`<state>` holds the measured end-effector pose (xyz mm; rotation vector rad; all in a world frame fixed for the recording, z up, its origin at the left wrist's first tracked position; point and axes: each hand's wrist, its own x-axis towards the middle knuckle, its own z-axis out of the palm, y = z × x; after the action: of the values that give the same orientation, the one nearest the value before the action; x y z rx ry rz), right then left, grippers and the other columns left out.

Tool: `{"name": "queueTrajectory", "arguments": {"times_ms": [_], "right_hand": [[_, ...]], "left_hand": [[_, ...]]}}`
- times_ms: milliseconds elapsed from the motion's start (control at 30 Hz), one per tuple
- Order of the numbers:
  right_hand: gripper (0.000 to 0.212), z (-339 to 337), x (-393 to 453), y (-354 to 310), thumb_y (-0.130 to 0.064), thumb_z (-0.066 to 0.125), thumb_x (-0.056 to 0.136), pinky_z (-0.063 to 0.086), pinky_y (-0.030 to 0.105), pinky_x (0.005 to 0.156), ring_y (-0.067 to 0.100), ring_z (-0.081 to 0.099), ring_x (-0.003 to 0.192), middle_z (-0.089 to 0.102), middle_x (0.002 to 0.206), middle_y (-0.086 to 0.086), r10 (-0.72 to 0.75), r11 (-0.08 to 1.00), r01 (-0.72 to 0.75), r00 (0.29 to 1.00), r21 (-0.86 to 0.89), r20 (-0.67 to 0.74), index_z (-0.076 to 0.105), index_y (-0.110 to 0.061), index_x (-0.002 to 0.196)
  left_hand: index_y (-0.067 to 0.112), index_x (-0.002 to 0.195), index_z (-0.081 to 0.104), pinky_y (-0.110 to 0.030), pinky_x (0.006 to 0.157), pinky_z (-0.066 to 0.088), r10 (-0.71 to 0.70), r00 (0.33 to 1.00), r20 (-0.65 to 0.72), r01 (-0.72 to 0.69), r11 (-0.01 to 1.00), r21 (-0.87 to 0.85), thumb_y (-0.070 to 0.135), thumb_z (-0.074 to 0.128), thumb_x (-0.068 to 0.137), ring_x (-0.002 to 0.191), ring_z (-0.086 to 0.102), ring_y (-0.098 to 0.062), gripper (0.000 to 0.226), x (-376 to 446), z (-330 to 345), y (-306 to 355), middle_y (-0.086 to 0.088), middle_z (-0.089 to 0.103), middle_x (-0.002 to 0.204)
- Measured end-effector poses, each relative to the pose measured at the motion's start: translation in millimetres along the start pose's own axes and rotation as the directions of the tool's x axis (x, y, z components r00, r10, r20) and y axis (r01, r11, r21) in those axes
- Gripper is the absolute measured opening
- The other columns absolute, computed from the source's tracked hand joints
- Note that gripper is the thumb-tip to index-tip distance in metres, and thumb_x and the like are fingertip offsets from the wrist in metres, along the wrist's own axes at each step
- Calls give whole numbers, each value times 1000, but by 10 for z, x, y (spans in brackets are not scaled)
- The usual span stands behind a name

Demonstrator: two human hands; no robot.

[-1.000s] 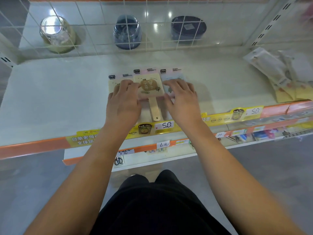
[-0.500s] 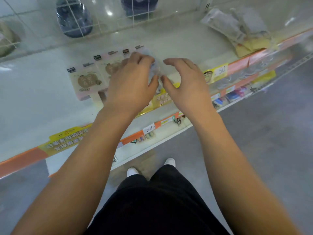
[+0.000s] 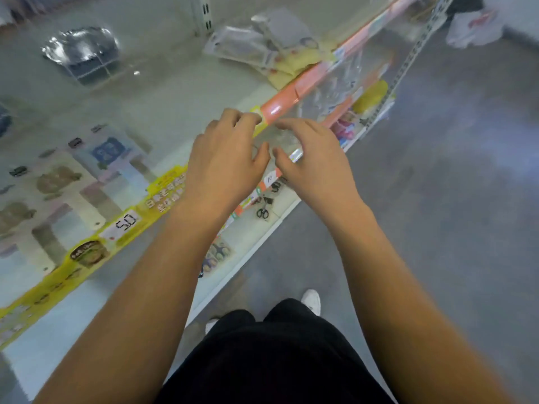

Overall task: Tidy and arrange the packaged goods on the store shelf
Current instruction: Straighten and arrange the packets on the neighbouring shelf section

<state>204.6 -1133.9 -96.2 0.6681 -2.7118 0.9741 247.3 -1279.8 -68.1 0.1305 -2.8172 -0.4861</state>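
Neither hand has hold of anything: the left hand (image 3: 224, 161) and the right hand (image 3: 313, 164) hang side by side over the front edge of the shelf (image 3: 175, 91), fingers loosely bent and spread, thumbs close together but apart. The left fingertips lie over the orange price rail (image 3: 294, 97); whether they touch it cannot be told, as the picture is blurred by motion.

The packaged goods sit in two groups on the shelf. To the left of the hands lies a row of flat carded packs (image 3: 73, 182), overlapping one another, face up. Their long axes run from the back of the shelf toward its front edge, the printed header cards toward the back and the narrow handle-shaped ends toward the yellow price strip (image 3: 122, 225) with its "5.0" tag. Well to the right and farther back, a loose heap of clear and yellow packets (image 3: 262, 51) lies at mixed angles near the orange rail.

Behind a wire grid at the back stands a dark container (image 3: 84, 53). On the lower shelf (image 3: 280, 211), small scissors (image 3: 262, 212) lie beneath the hands.
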Motion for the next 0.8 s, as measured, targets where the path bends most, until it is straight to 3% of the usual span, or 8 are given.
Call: {"name": "queueTrajectory", "arguments": {"times_ms": [167,367,800], "right_hand": [[41,-457,30,667,-28,63,90,38,28,95,23,50,117,59,128,-2,48,999,-48,999,-5,18,58,-21,130],[41,-810,244,1232,-28,61,92,39,28,97,21,49,120,57,131,-2,-5,1000,4,997,8,74,57,-20,132],[44,-756,1164,1356,-30,61,88,44,41,97,28,53,115,58,127,2,-161,985,168,973,-26,162,56,-18,130]], "left_hand": [[20,128,53,-44,88,47,4,1000,29,-4,1000,-9,35,52,91,112,54,-30,40,276,396,711,-5,53,127],[21,131,51,-40,85,46,-46,999,21,45,999,25,36,51,92,113,53,-25,41,560,693,1250,-2,53,128],[20,127,53,-42,82,46,-219,973,-73,223,974,49,34,51,92,103,55,-31,38,1115,760,1055,-6,54,122]]}}
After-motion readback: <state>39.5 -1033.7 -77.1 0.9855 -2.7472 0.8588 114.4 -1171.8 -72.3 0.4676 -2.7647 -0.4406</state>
